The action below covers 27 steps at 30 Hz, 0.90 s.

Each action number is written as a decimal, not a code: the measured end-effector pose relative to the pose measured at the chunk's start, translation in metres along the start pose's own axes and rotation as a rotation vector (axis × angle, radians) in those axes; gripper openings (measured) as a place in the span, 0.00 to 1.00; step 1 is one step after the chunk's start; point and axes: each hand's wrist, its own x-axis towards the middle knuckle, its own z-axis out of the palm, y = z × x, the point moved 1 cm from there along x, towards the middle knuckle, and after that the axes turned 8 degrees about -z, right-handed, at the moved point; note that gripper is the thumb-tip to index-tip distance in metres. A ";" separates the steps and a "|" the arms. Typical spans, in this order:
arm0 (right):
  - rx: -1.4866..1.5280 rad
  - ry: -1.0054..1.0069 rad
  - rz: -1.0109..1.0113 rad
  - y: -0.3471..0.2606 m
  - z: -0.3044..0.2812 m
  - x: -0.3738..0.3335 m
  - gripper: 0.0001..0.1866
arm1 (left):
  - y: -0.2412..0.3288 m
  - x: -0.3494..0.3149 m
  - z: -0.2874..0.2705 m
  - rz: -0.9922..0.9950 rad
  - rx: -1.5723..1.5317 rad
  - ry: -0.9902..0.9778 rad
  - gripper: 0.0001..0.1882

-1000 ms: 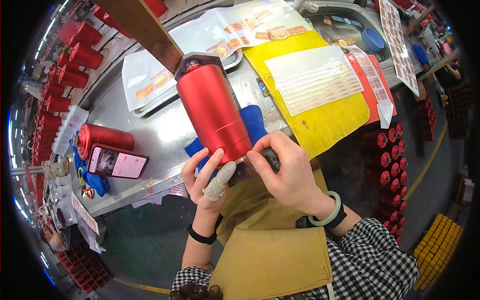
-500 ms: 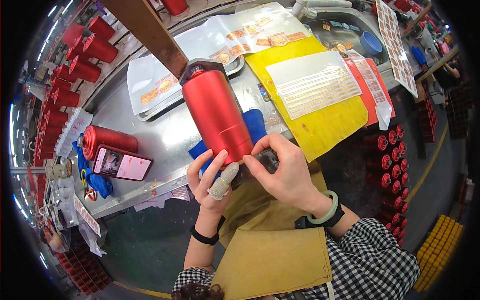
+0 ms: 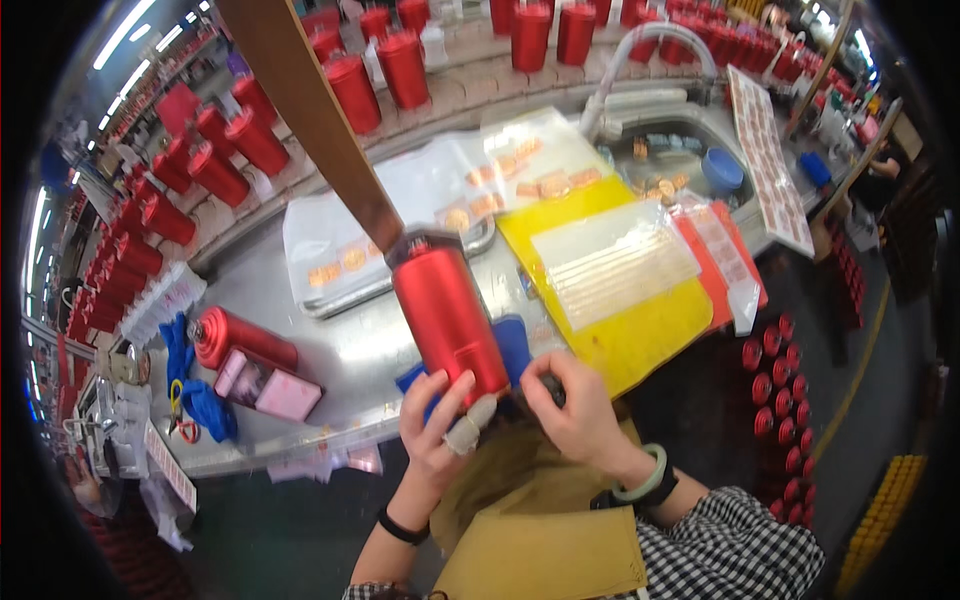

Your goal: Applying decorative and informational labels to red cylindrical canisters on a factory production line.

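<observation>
A red cylindrical canister (image 3: 450, 320) lies tilted toward me, its far end at a dark block at the foot of a wooden post (image 3: 320, 120). My left hand (image 3: 435, 430) grips its near end, fingers resting on the red surface; a pale wrap covers the thumb. Just right of that end, my right hand (image 3: 580, 415) is off the canister, thumb and forefinger pinched together. Whatever the pinch may hold is too small to make out. A blue cloth (image 3: 512, 345) lies beneath the canister.
Left on the metal bench lie another red canister (image 3: 245, 340), a phone (image 3: 270, 388) and scissors (image 3: 182, 415). A yellow sheet (image 3: 640, 330) bears clear strips; white decal sheets (image 3: 330, 230) cover a tray. Beyond are a sink (image 3: 650, 130) and rows of red canisters (image 3: 545, 35).
My right hand has drawn away from the canister's near end to the right, its fingers now pinched. My left hand keeps its hold. The whole view has tilted up, showing more of the far shelf.
</observation>
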 end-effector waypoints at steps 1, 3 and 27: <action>0.004 -0.005 0.019 -0.002 -0.001 0.004 0.07 | -0.003 0.002 0.002 0.004 -0.013 -0.004 0.15; -0.016 0.022 -0.018 -0.010 -0.009 0.007 0.09 | -0.001 0.004 0.003 0.019 -0.057 -0.041 0.14; -0.739 0.746 -0.891 -0.345 -0.240 0.493 0.16 | -0.003 0.011 0.010 0.140 -0.318 0.104 0.12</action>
